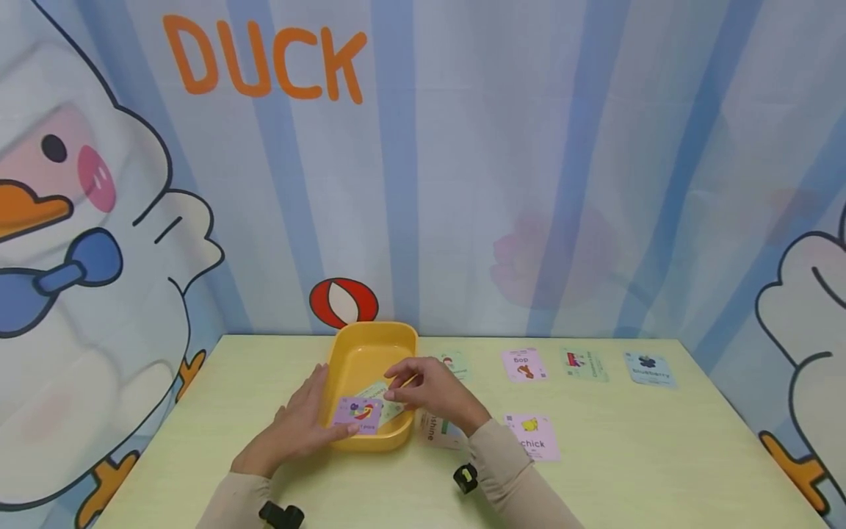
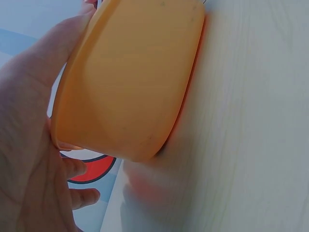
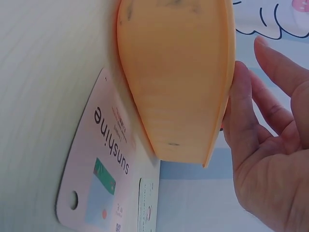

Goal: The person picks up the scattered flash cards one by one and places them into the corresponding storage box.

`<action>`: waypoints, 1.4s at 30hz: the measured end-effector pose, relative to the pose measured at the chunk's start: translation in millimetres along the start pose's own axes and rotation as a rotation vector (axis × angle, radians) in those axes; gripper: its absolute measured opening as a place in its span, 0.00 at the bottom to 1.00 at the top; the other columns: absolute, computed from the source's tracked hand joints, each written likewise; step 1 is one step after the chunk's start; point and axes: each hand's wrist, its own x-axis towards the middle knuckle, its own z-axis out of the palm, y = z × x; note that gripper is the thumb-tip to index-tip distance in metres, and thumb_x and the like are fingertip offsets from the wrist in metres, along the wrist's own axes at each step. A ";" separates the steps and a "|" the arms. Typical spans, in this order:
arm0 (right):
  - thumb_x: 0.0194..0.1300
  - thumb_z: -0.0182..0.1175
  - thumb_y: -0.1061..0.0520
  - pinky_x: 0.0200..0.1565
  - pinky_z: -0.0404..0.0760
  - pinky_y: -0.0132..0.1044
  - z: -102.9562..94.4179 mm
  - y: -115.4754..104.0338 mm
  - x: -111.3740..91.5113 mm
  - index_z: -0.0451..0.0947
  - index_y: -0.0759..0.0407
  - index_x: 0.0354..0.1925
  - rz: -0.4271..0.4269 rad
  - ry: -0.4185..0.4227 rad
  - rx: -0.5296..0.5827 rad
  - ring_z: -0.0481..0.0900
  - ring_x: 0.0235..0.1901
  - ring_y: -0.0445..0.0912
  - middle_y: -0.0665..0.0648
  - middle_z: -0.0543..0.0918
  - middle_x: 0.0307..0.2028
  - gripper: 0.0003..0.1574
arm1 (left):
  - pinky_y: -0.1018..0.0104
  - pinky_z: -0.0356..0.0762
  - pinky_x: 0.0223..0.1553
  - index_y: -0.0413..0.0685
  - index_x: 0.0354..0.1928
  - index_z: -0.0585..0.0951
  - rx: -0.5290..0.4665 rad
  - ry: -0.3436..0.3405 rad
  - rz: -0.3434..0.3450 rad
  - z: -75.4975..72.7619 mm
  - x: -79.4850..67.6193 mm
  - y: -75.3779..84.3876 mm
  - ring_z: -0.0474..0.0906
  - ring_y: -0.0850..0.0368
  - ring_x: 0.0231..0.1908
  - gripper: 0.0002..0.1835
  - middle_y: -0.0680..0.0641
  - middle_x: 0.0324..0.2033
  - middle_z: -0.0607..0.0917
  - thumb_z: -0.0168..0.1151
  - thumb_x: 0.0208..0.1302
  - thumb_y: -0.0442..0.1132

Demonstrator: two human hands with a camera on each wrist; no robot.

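A yellow tray (image 1: 396, 442) stands on the table with a purple card (image 1: 358, 414) and a pale green card (image 1: 391, 408) inside. My left hand (image 1: 299, 422) rests along the tray's left rim, fingers fairly straight, thumb over the near edge by the purple card. Above the right rim, my right hand (image 1: 432, 389) has loosely bent fingers; nothing shows between them. The right wrist view has the fingers beside the tray wall (image 3: 178, 82). Just right of the tray lies a pink "sunshine" card (image 3: 108, 159), partly hidden by my right hand in the head view.
Several cards lie to the right: a "dog" card (image 1: 525, 364), a green card with a red picture (image 1: 584, 364), a "blueberry" card (image 1: 650, 369) and a "chick" card (image 1: 532, 437). Another green card (image 1: 454, 363) sits behind my right hand. A duck-printed curtain (image 1: 463, 184) borders the table.
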 end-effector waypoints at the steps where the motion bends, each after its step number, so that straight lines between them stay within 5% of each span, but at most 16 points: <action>1: 0.65 0.71 0.53 0.42 0.88 0.47 -0.3 0.3 -0.4 0.82 0.62 0.55 -0.002 -0.004 0.003 0.82 0.36 0.52 0.56 0.84 0.41 0.23 | 0.16 0.44 0.64 0.45 0.81 0.37 0.000 0.001 0.001 0.2 0.0 -0.2 0.45 0.32 0.77 0.69 0.37 0.81 0.43 0.65 0.53 0.73; 15: 0.66 0.70 0.53 0.40 0.89 0.43 -8.7 6.6 -10.7 0.83 0.51 0.53 -0.027 -0.004 0.014 0.83 0.40 0.47 0.53 0.85 0.42 0.17 | 0.17 0.45 0.64 0.45 0.81 0.38 -0.024 -0.003 -0.008 2.4 0.3 -1.4 0.45 0.32 0.78 0.69 0.38 0.81 0.43 0.66 0.53 0.72; 31: 0.68 0.68 0.55 0.42 0.88 0.50 -17.7 12.6 -20.4 0.83 0.57 0.54 -0.063 0.044 -0.017 0.82 0.43 0.51 0.56 0.84 0.43 0.17 | 0.17 0.43 0.65 0.45 0.81 0.37 -0.026 -0.003 -0.019 0.2 -3.2 1.8 0.45 0.33 0.78 0.69 0.38 0.81 0.43 0.66 0.53 0.72; 42: 0.69 0.67 0.55 0.45 0.88 0.52 -28.5 16.5 -30.3 0.82 0.58 0.55 -0.063 0.003 0.015 0.83 0.42 0.54 0.59 0.85 0.45 0.17 | 0.17 0.44 0.64 0.45 0.81 0.37 -0.021 0.000 -0.008 0.5 -0.5 0.6 0.45 0.32 0.78 0.70 0.37 0.81 0.43 0.66 0.52 0.74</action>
